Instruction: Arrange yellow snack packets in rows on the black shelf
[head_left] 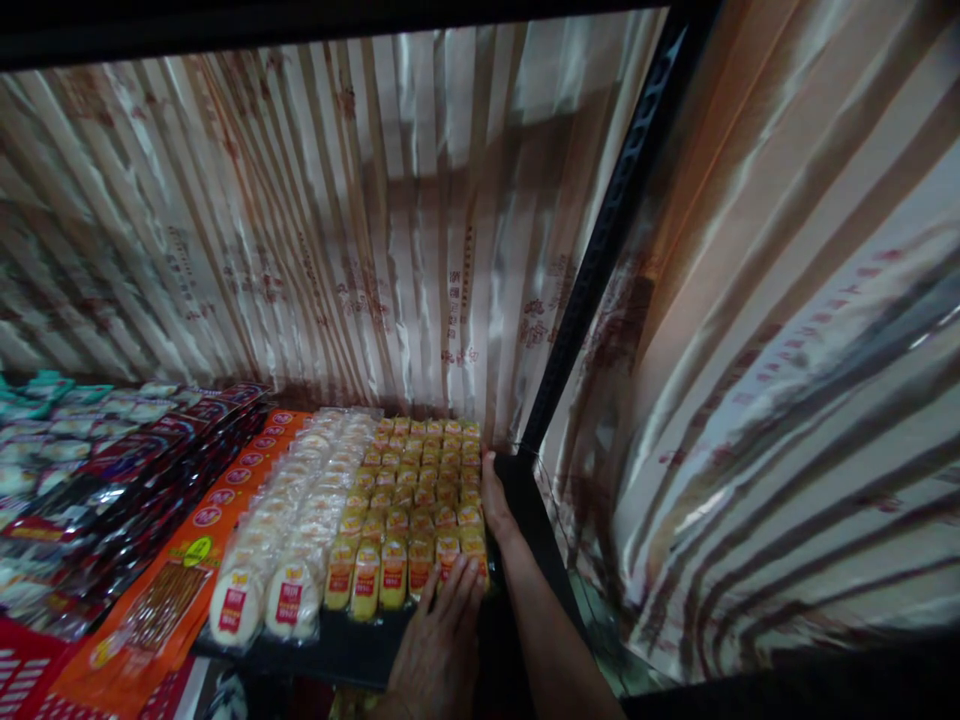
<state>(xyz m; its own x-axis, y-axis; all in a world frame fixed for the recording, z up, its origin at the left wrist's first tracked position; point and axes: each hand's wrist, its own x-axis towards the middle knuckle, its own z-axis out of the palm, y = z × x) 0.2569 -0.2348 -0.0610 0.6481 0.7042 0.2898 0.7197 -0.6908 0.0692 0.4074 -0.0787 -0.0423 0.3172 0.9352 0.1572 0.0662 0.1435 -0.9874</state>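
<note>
Small yellow packaged cakes (409, 490) with red labels stand in tight rows on a black shelf (337, 645). My left hand (450, 610) rests with fingers stretched out against the front packs at the right corner of the block. Along the block's right side lies my right hand (493, 500), held flat against the end packs, its fingers partly hidden. Neither hand grips a pack. Left of the cakes are two rows of round white cakes (292, 600) in clear wrappers.
An orange snack bag (169, 585) lies left of the white cakes, beside dark glossy packets (150, 465) and several small wrapped items (52, 425). A black upright post (592, 290) rises behind the shelf's right corner. Printed pleated curtain (420, 250) hangs at the back and right.
</note>
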